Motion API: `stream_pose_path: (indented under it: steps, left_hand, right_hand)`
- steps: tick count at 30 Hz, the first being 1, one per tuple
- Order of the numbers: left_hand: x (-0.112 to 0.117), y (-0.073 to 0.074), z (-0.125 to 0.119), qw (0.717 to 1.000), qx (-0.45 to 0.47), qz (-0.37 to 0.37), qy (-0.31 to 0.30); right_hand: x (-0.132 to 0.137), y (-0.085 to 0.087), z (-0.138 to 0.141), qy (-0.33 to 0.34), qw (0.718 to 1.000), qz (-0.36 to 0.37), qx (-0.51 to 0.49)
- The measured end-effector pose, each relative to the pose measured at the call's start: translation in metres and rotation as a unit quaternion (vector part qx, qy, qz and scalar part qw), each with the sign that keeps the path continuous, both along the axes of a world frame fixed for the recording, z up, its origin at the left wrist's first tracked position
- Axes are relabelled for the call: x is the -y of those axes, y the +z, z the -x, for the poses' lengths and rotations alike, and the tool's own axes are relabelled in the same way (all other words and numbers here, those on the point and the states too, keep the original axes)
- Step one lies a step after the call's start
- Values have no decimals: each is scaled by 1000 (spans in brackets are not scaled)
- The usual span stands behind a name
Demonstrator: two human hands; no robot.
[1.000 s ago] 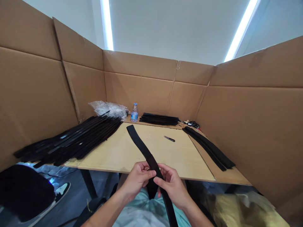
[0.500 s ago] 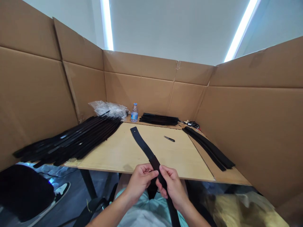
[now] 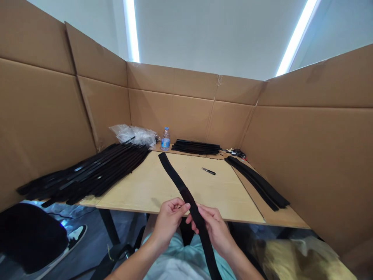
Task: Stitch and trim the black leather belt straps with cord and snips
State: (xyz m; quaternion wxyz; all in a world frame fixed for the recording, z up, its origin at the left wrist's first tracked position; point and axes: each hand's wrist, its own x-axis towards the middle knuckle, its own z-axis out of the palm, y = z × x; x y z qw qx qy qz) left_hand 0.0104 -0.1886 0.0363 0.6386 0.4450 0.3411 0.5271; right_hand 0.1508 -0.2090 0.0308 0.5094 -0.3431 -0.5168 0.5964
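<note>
2 bare hands grip a long black strap (image 3: 186,198) above the front edge of a light wood board (image 3: 140,194). The left hand (image 3: 169,219) pinches it between thumb and fingers, and the right hand (image 3: 215,231) curls its fingers around it just below. The strap's far end lies on the board, and its near end hangs down past the person's lap. On the board sit small black-handled snips (image 3: 208,171). A low stack of black straps (image 3: 196,147) lies at the back, a bundle of black straps (image 3: 256,181) on the right and a large heap of black straps (image 3: 96,171) on the left. Behind the heap, a crumpled clear plastic bag (image 3: 132,135) is too creased to show its contents. Nearby stands a blue-capped plastic water bottle (image 3: 165,140) with liquid inside. Cardboard walls (image 3: 171,105) surround the table.
</note>
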Motion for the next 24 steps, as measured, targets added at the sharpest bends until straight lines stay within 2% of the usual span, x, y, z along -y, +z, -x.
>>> stream_pose_path:
  steps: [3,11,14,19,24]
  left_hand:
    - [-1,1,1,1000,9,-1,20]
    - [-1,-6,0,997,49,-13,-58]
    - [0,-5,4,991,70,0,-110]
    - [1,2,10,979,82,2,-189]
    - [2,5,10,981,95,6,-170]
  right_hand:
    - [-2,-2,-6,16,1000,3,-17]
    - [-8,-9,-8,33,999,-20,3]
    - [-7,-9,-6,65,997,-14,27]
    - [-3,-10,-7,165,986,-16,-1]
    - [-1,-9,-8,213,976,-45,3]
